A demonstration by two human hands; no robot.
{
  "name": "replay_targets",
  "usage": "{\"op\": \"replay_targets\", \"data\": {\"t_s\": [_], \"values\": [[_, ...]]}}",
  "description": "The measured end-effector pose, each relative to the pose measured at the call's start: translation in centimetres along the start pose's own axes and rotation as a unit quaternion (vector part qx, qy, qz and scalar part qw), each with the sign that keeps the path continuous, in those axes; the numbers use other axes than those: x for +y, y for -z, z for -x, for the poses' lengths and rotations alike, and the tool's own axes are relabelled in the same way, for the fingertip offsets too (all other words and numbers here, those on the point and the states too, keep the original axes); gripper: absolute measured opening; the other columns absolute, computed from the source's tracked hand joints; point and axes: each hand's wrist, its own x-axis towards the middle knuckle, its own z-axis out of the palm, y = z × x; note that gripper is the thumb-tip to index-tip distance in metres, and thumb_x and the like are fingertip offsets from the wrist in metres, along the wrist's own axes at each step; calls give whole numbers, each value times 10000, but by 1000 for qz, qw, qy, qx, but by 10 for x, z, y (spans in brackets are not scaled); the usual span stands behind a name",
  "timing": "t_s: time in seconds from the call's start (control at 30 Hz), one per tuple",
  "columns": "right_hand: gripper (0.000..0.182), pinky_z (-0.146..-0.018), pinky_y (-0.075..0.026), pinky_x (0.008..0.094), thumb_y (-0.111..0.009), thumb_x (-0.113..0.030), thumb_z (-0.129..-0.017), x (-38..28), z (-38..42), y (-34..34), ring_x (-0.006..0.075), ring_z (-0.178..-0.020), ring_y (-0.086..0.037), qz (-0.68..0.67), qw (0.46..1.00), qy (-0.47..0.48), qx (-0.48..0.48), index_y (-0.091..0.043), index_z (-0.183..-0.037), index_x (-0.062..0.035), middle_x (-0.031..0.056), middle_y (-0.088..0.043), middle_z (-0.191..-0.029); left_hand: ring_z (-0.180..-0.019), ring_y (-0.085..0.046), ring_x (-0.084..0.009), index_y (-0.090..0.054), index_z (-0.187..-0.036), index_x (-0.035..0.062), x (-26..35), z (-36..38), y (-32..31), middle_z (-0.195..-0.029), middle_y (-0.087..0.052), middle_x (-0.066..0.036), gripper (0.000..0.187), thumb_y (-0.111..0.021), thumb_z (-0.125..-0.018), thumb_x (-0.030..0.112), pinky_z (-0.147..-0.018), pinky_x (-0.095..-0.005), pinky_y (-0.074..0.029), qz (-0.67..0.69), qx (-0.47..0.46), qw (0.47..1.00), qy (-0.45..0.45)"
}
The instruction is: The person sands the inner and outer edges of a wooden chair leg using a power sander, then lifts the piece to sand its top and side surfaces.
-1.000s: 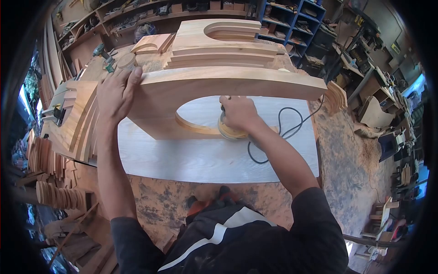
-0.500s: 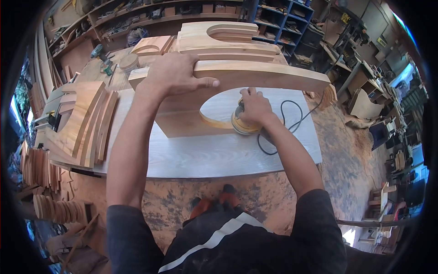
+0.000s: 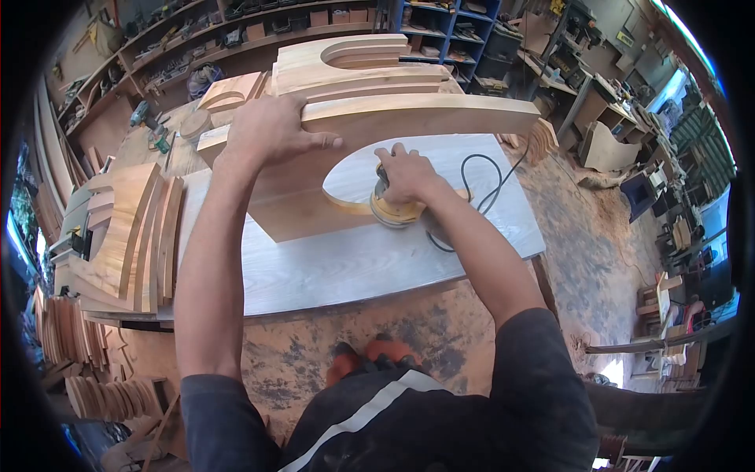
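A thick wooden panel (image 3: 291,200) with a rounded cutout stands on edge on the pale tabletop (image 3: 330,275). My left hand (image 3: 271,134) is closed over its upper edge, the thumb lying along the near face. Inside the cutout, my right hand (image 3: 405,175) grips a yellow-and-black power sander (image 3: 391,212) from above. The sander sits by the lower curved edge of the cutout; its pad's exact contact with the wood is hard to make out. A black cord (image 3: 489,182) loops over the tabletop to the right of the sander.
Similar cut panels (image 3: 130,236) lean in a stack on the left, and more wooden pieces (image 3: 299,71) lie behind. A cordless drill (image 3: 141,116) rests at the back left near a round wooden piece (image 3: 195,124). Blue shelving (image 3: 447,35) stands beyond. Sawdust covers the floor (image 3: 582,228).
The whole view has swung, so the bench and panel appear farther left. Both hands keep their holds, and the sander has shifted slightly toward the curved end of the cutout.
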Motion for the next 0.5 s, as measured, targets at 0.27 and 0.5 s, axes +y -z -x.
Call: {"op": "replay_targets", "data": {"t_s": [0.27, 0.5], "values": [[637, -1022, -565, 536, -742, -207, -815, 36, 9, 3, 454, -1213, -648, -23, 999, -40, -2, -585, -1432, -209, 206, -576, -1388, -913, -785, -349, -797, -1014, 31, -14, -12, -16, -896, -796, -172, 969, -834, -584, 899, -836, -470, -607, 35, 20, 999, 3], [567, -1039, -569, 528, -755, -249, -860, 62, 10, 4, 450, -1256, -640, -29, 997, -68, 16, -618, -1407, -198, 198, -576, -1412, -935, -780, -335, -821, -1141, 63, -9, -10, -6, -923, -800, -164, 1004, -898, -521, 850, -847, -466, -595, 92, -6, 996, 14]]}}
